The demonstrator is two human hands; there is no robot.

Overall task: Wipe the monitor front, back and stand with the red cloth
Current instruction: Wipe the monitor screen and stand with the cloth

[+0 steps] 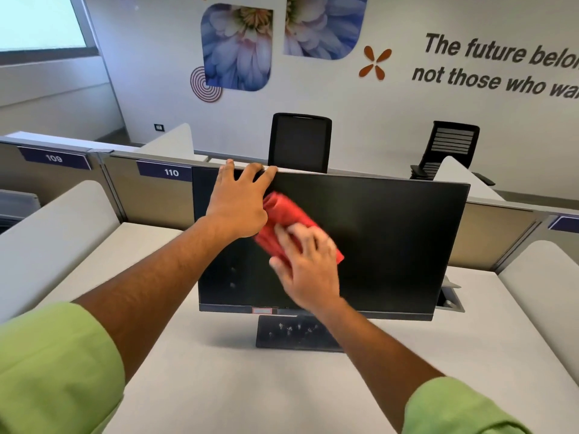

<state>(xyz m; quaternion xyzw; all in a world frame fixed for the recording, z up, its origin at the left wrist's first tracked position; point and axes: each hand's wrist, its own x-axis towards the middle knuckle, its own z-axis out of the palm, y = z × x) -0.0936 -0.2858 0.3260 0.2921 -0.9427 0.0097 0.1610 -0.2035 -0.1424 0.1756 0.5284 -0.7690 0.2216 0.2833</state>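
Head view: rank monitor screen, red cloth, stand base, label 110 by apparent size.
1. monitor screen
2. stand base, partly hidden by the right forearm
3. red cloth, partly covered by the right hand; close to the base, unsure
4. label 110

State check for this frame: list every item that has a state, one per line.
monitor: upright on desk, screen dark
red cloth: bunched, pressed flat against screen
right hand: fingers spread, pressing cloth
left hand: gripping monitor's top edge
stand base: flat on desk, speckled with marks
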